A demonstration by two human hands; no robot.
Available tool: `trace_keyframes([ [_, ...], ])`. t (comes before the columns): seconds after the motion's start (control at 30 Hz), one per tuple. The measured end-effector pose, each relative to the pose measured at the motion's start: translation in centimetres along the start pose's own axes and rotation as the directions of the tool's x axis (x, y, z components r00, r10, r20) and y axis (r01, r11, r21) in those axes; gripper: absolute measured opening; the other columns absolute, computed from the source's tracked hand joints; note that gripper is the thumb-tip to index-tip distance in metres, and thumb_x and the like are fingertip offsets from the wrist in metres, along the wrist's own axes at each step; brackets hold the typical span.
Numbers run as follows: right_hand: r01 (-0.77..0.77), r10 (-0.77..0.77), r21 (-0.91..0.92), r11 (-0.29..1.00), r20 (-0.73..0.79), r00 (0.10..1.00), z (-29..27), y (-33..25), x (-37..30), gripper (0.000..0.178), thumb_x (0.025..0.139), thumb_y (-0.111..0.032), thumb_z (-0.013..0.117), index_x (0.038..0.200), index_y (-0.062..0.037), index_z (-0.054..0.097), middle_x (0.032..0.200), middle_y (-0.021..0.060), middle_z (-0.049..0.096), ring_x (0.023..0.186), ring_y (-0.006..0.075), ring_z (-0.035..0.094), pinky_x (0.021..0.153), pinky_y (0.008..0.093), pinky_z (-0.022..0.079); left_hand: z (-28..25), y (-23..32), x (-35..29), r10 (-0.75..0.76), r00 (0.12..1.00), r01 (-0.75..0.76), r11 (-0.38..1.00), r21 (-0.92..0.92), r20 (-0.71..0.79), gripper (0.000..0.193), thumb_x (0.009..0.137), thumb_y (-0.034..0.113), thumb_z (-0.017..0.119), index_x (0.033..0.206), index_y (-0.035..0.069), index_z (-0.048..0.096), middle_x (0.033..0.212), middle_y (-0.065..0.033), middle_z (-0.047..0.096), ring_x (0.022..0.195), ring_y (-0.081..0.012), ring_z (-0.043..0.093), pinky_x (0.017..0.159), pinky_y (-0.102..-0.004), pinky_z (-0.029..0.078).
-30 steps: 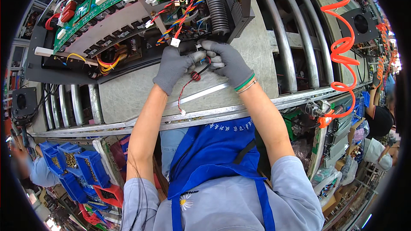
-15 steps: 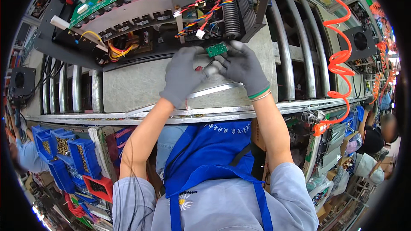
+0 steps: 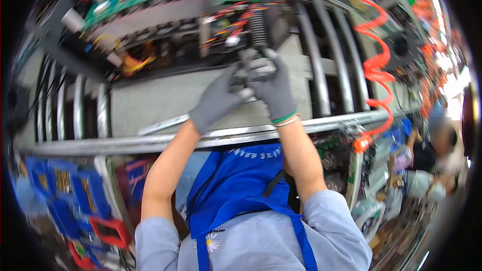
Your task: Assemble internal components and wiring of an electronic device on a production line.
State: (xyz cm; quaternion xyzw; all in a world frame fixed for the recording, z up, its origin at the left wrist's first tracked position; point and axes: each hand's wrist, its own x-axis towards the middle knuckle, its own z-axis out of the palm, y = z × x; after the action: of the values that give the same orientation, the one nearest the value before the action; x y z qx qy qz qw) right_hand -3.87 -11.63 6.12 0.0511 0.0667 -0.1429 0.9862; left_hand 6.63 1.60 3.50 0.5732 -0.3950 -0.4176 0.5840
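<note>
My left hand [image 3: 219, 95] and my right hand [image 3: 273, 83], both in grey gloves, meet in front of a large open-fronted equipment chassis [image 3: 160, 70]. Their fingers are bent and pinched together at the fingertips, touching or nearly so. Whatever lies between them is hidden by the fingers and smeared by motion; no green board shows there now. Just beyond the fingers a black coiled cable [image 3: 258, 29] hangs inside the chassis, beside red, blue and yellow wires [image 3: 240, 20]. A white connector [image 3: 232, 40] dangles from these wires.
Metal rollers [image 3: 317, 60] flank the pale work board [image 3: 150, 98] under my hands. A pale metal strip [image 3: 168, 124] lies on it. An orange coiled air hose [image 3: 377, 70] hangs at the right. Blue parts bins [image 3: 63, 183] and a red bin [image 3: 110, 232] stand lower left.
My hands have drawn closer together and the small green circuit board between them has gone out of sight. The whole view has shifted and blurred, with surroundings mostly sliding left.
</note>
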Motion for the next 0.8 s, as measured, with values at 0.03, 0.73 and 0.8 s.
trace_keyframes([
  [0.03, 0.047, -0.04, -0.115, 0.992, 0.064, 0.997, -1.1, -0.5, -0.2, 0.037, 0.086, -0.017, 0.063, 0.112, 0.0067, 0.051, 0.071, -0.0014, 0.056, 0.06, 0.0059, 0.055, 0.054, 0.0188, 0.047, -0.3, 0.8, 0.2, -0.019, 0.998, 0.02, 1.0, -0.014, 0.059, 0.077, 0.08, 0.023, 0.072, 0.142, -0.004, 0.035, 0.118, -0.0145, 0.062, 0.103, -0.0206, 0.061, 0.089, -0.0328, 0.049],
  [0.73, 0.208, -0.709, -0.968, -0.141, 0.245, 0.661, -1.9, 3.0, -3.7, 0.048, 0.087, -0.025, 0.055, 0.132, -0.0087, 0.048, 0.1, 0.013, 0.064, 0.082, 0.023, 0.066, 0.072, 0.0339, 0.055, -6.8, 4.1, -7.3, -0.084, 0.982, 0.128, 0.954, 0.272, -0.167, 0.021, 0.092, 0.011, 0.06, 0.107, -0.003, 0.063, 0.088, -0.0077, 0.064, 0.063, -0.0084, 0.056, 0.056, -0.0217, 0.047],
  [0.8, 0.157, -0.5, -0.791, -0.592, 0.513, 0.697, -1.4, 4.4, -4.0, 0.053, 0.087, -0.026, 0.054, 0.136, -0.0087, 0.048, 0.098, 0.0152, 0.066, 0.079, 0.022, 0.067, 0.073, 0.0349, 0.054, -5.5, 3.7, -6.7, -0.056, 0.985, 0.093, 0.97, 0.223, -0.163, 0.021, 0.092, 0.011, 0.06, 0.108, -0.003, 0.063, 0.087, -0.0068, 0.063, 0.063, -0.0074, 0.055, 0.057, -0.0217, 0.047],
])
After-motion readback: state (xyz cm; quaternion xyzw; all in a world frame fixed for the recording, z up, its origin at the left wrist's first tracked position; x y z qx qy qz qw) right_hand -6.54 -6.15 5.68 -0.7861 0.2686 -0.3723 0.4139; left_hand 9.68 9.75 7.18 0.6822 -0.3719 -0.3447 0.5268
